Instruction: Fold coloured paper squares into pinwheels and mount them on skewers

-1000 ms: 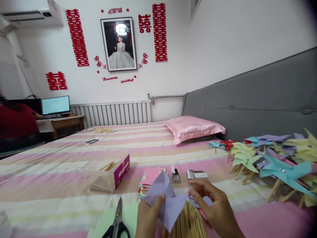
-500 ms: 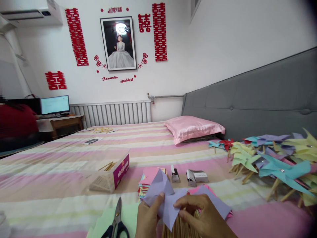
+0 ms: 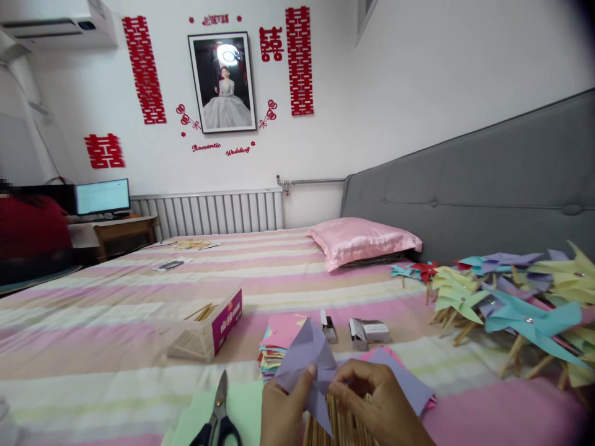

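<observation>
- Red wall lettering [image 3: 206,147]: "Romantic", "Wedding", below framed portrait's [image 3: 223,87] bottom edge
- Red wall cutouts [image 3: 105,151]: 囍, single and in columns
- Purple tub label [image 3: 227,321]: characters unreadable

- Upper left: a white wall-mounted air conditioner [image 3: 58,28].
- Top centre: a framed portrait [image 3: 225,108] reflecting a bright lamp, flanked by red double-happiness cutouts [image 3: 300,62] on the white wall [image 3: 418,87].
- Middle left: a lit monitor [image 3: 103,196] on a wooden desk [image 3: 124,231]; a ribbed radiator [image 3: 209,214] beside it.
- Right: a grey upholstered headboard [image 3: 488,170].
- Centre: a pink satin pillow [image 3: 369,238] on a striped bedsheet [image 3: 264,266].
</observation>
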{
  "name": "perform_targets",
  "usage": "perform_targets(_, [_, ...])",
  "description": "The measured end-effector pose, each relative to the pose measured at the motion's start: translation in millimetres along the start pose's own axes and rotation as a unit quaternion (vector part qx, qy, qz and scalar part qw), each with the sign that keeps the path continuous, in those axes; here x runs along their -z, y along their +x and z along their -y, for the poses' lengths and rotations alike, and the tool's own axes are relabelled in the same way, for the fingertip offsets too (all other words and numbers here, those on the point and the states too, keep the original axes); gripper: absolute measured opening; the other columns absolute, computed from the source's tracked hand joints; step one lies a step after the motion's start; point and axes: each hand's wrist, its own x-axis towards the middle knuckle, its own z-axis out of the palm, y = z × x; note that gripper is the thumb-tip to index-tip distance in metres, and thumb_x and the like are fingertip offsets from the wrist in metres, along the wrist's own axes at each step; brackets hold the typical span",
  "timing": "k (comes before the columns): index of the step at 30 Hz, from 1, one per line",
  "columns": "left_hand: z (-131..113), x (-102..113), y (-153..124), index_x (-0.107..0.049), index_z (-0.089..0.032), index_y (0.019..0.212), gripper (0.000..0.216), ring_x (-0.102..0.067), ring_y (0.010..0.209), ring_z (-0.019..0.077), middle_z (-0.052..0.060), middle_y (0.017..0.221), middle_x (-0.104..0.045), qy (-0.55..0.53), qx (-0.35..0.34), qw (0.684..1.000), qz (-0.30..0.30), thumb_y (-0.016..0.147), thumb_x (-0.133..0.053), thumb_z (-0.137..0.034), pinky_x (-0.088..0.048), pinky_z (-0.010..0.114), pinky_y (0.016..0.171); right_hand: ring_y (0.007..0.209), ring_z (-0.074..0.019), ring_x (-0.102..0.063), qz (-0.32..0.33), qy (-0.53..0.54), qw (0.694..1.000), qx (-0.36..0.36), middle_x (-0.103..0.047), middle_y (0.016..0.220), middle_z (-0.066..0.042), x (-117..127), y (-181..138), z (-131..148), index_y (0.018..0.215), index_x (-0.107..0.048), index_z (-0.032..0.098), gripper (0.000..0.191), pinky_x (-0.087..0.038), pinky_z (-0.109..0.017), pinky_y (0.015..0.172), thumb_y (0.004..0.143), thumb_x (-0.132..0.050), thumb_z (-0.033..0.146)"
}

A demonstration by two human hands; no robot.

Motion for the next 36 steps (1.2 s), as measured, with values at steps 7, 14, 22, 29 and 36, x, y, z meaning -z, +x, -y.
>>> perform_targets(7, [4.5, 3.2, 3.0, -0.066, -0.011, 0.053, 0.022, -0.047, 0.046, 0.0098, 0.0, 0.048, -0.061, 0.021, -0.015, 1.0, -0.013, 0.048, -0.079, -0.028, -0.039, 0.019, 0.046, 0.051, -0.0157, -0.057, -0.03, 0.054, 0.997, -0.038, -0.059, 0.054, -0.002, -7.8, 0.7, -0.3, 0.065, -0.058, 0.014, 0.032, -0.043, -0.024, 0.05, 0.076, -0.055, 0.044])
perform_targets(14, [7.0, 4.8, 4.3, -0.069, -0.011, 0.058, 0.024, -0.053, 0.051, 0.0134, 0.004, 0.055, -0.066, 0.055, -0.037, 0.998, -0.013, 0.051, -0.078, -0.032, -0.042, 0.022, 0.051, 0.045, -0.0169, -0.059, -0.092, 0.085, 0.991, -0.042, -0.058, 0.046, 0.0, -15.6, 0.9, -6.5, 0.062, -0.053, 0.017, 0.029, -0.041, -0.023, 0.044, 0.071, -0.059, 0.043])
perform_targets(22, [5.4, 3.8, 2.5, -0.069, -0.01, 0.06, 0.025, -0.057, 0.055, 0.0168, 0.006, 0.058, -0.069, 0.081, -0.049, 0.996, 0.002, 0.053, -0.077, -0.033, -0.044, 0.024, 0.054, 0.043, -0.015, -0.056, -0.093, 0.071, 0.992, -0.045, -0.057, 0.045, 0.0, -17.4, 0.6, -6.4, 0.062, -0.047, 0.018, 0.028, -0.038, -0.021, 0.043, 0.074, -0.056, 0.043])
perform_targets(29, [9.7, 3.2, 2.1, -0.069, -0.009, 0.065, 0.028, -0.06, 0.059, 0.0207, 0.008, 0.058, -0.069, 0.038, -0.036, 0.998, 0.027, 0.054, -0.077, -0.033, -0.047, 0.029, 0.058, 0.043, -0.0148, -0.055, -0.079, 0.086, 0.991, -0.059, -0.055, 0.046, 0.002, -17.4, 0.1, -6.0, 0.06, -0.043, 0.02, 0.03, -0.039, -0.022, 0.043, 0.073, -0.059, 0.042])
perform_targets(36, [10.9, 4.3, 1.1, -0.069, -0.01, 0.064, 0.025, -0.059, 0.058, 0.0197, 0.007, 0.058, -0.068, 0.03, -0.026, 0.998, 0.038, 0.055, -0.077, -0.032, -0.045, 0.028, 0.058, 0.041, -0.0134, -0.051, -0.095, 0.101, 0.989, -0.056, -0.052, 0.043, 0.003, -19.7, 0.4, -4.6, 0.06, -0.042, 0.021, 0.032, -0.037, -0.022, 0.043, 0.073, -0.058, 0.046])
